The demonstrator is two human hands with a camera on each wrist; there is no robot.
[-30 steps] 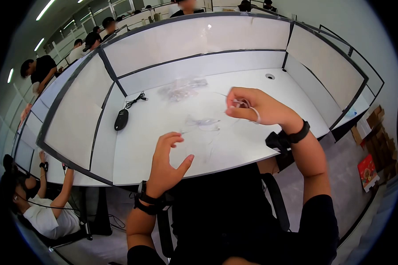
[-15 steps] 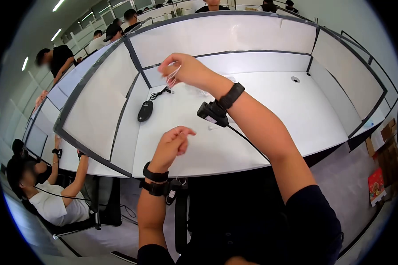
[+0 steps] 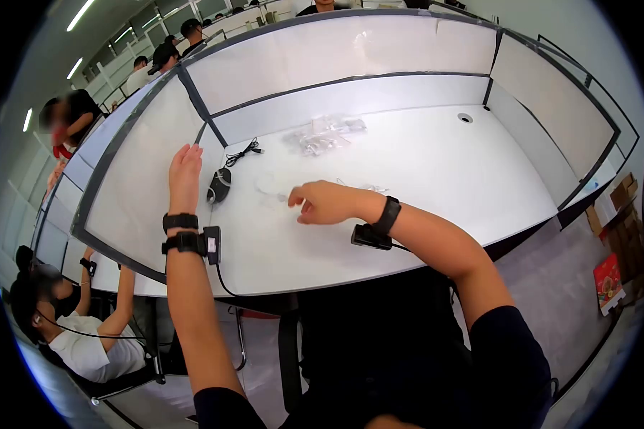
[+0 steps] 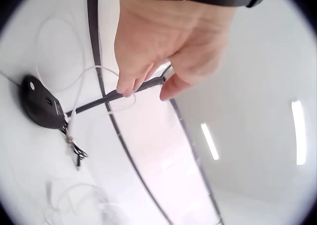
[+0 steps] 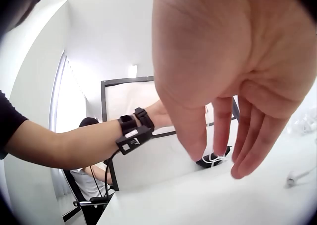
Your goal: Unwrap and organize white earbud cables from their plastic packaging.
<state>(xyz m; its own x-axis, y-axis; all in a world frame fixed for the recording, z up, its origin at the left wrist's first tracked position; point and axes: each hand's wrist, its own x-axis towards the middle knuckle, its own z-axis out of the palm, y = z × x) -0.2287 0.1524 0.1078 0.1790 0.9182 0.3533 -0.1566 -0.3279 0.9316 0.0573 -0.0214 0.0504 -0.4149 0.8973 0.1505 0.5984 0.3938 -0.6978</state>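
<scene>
My left hand [image 3: 185, 176] is raised beside the left partition, its fingers extended in the head view. Below and right of it lies a black mouse [image 3: 217, 190], with a thin white cable [image 4: 83, 76] looped over it. In the left wrist view that cable curves up past the fingertips, partly hidden behind them; thumb and fingers stand apart. My right hand [image 3: 329, 201] hovers above the middle of the desk, loosely bent, holding nothing visible. Just left of its fingertips, another pale cable [image 3: 263, 187] lies on the desk. A small white connector [image 5: 291, 181] shows in the right wrist view.
Clear plastic bags [image 3: 325, 134] lie at the back of the desk [image 3: 436, 164]. Near the left corner is the mouse's bundled black cord [image 3: 242, 152]. A small clear packet [image 3: 368, 187] sits behind the right wrist. Partitions [image 3: 336, 53] enclose the back and sides.
My right hand, holding the white cable, swung to the back left, then came back to mid-desk without it. The cable now loops over the mouse. My left hand moved left and up.
</scene>
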